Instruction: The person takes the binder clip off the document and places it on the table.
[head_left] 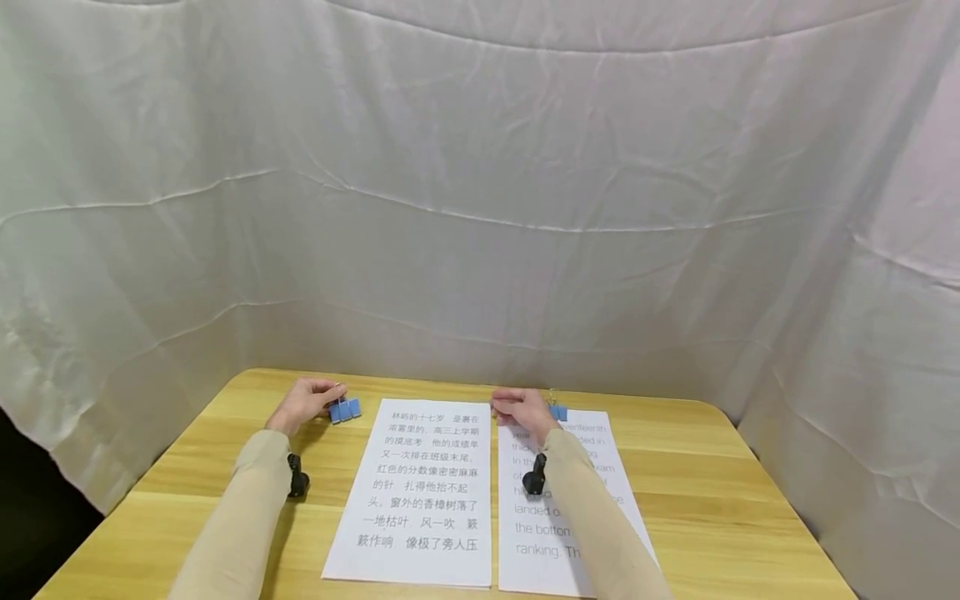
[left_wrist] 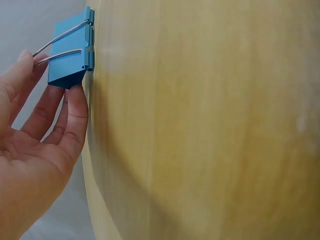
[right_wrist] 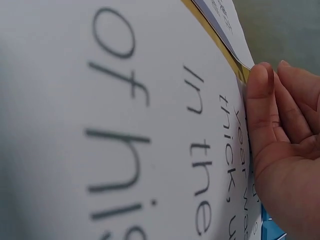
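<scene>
Left hand [head_left: 306, 402]: fingers pinch wire handles of blue binder clip [head_left: 344, 409], on tabletop [head_left: 720, 492] left of Chinese sheet [head_left: 420, 492]. Right hand [head_left: 521, 408]: fingers curled, thumb touching top corner of English sheet [head_left: 600, 467]; grip unclear.

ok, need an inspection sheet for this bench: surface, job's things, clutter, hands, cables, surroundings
Surface: wooden table, light grain, rounded corners.
Job's things: blue binder clips by the left hand, standing on the table in the left wrist view; Chinese sheet lying flat; English sheet beside it, partly under the right forearm; another blue clip at its top edge.
Clutter: nothing seen.
Hands: left hand pinches the wire handles of the clips; right hand rests at the top left corner of the English sheet, fingers curled at its edge.
Cables: nothing seen; a black wrist camera on each forearm.
Surroundings: white cloth backdrop on three sides.
</scene>
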